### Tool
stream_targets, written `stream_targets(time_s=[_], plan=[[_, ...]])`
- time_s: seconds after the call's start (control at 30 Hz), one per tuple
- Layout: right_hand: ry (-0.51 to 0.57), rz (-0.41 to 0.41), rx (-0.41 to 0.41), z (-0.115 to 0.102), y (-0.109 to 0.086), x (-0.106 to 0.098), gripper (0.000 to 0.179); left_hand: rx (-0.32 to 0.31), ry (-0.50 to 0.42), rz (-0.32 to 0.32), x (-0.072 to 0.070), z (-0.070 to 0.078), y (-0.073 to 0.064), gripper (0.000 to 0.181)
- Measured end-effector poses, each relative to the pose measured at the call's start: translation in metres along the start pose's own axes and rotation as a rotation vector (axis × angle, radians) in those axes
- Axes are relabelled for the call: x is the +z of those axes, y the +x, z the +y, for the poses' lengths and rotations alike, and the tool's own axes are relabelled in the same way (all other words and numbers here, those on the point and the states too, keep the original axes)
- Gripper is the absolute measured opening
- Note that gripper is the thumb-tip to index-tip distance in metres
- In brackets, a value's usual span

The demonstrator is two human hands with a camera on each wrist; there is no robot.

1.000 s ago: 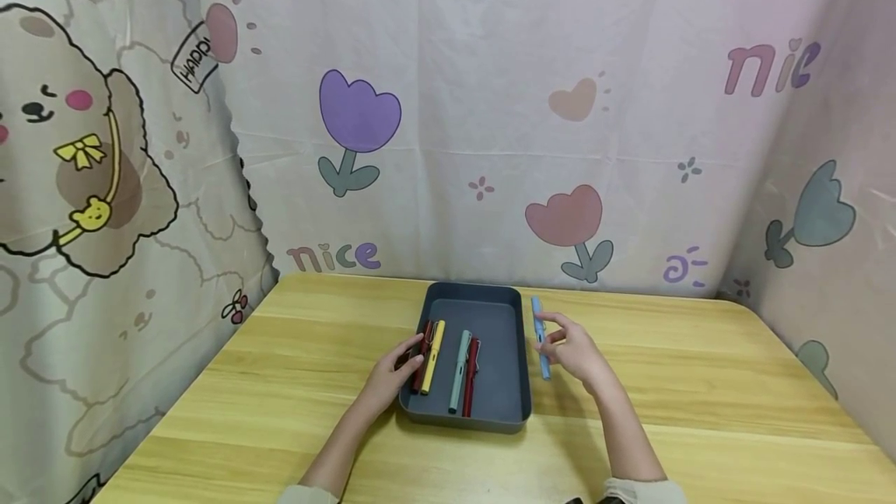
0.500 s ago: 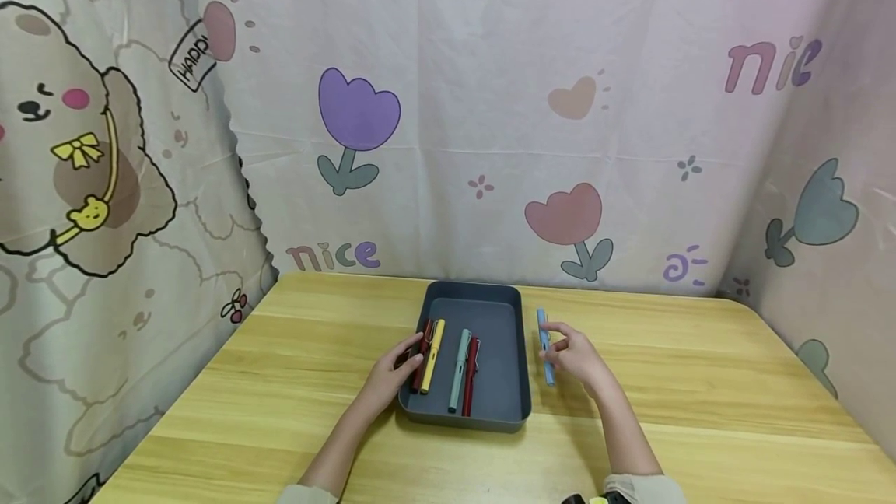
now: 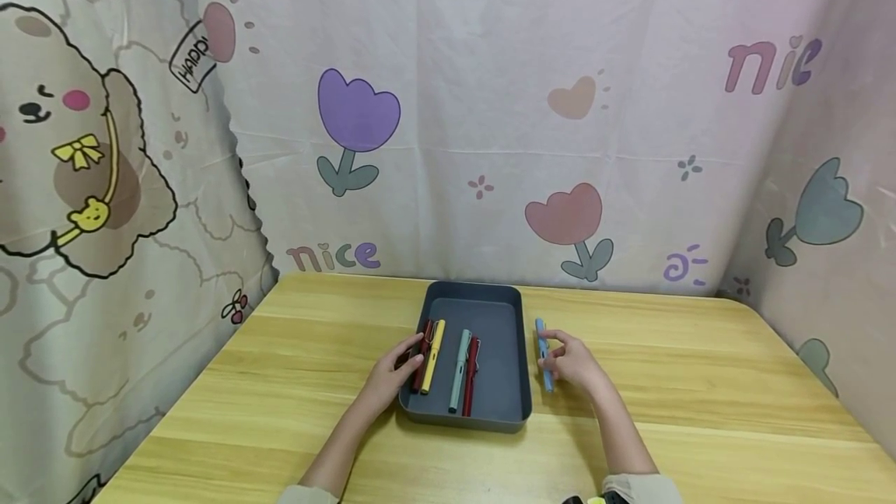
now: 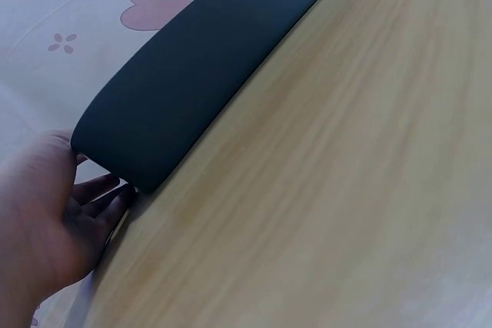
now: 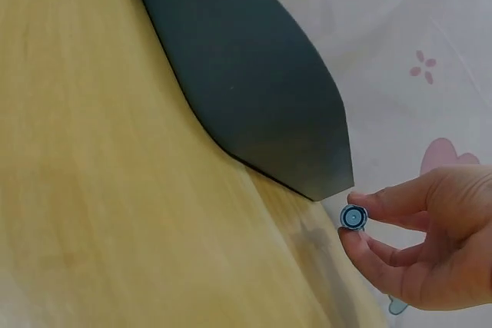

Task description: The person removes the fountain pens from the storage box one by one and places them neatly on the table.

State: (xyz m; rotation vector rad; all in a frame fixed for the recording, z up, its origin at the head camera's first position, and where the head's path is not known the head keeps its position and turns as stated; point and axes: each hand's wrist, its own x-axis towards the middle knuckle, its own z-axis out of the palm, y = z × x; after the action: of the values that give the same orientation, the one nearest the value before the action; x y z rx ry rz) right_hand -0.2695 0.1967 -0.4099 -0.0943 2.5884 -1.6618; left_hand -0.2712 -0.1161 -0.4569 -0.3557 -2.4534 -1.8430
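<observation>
A dark grey tray (image 3: 498,364) lies on the wooden table. My left hand (image 3: 387,381) holds its left side; in the left wrist view the fingers bend around the tray's edge. Just inside that side, a dark red pen (image 3: 418,379) is partly covered by my fingers, with a yellow pen (image 3: 434,356) next to it. Farther right in the tray are a pale teal pen (image 3: 459,373) and a red pen (image 3: 471,378), side by side. Right of the tray, my right hand (image 3: 574,360) pinches a light blue pen (image 3: 544,356) between thumb and fingers. The right wrist view shows this pen end-on (image 5: 354,217), apart from the tray.
Bare wood of the table (image 3: 700,379) spreads to both sides of the tray. A patterned curtain (image 3: 462,115) hangs behind the table's back edge and along both sides.
My right hand has brought the light blue pen a little nearer to me and slightly to the right. The left hand, the tray and the pens in it stay put.
</observation>
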Motion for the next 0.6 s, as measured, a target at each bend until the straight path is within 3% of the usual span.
stream_targets(time_s=[0.23,0.6], plan=[[-0.066,0.025,0.032,0.003,-0.002,0.004,0.045,0.003,0.002,-0.017,0.001,0.002,0.000,0.045],[-0.070,0.039,0.026,0.008,-0.007,0.014,0.046,-0.015,0.002,0.001,-0.001,0.002,-0.001,0.044]])
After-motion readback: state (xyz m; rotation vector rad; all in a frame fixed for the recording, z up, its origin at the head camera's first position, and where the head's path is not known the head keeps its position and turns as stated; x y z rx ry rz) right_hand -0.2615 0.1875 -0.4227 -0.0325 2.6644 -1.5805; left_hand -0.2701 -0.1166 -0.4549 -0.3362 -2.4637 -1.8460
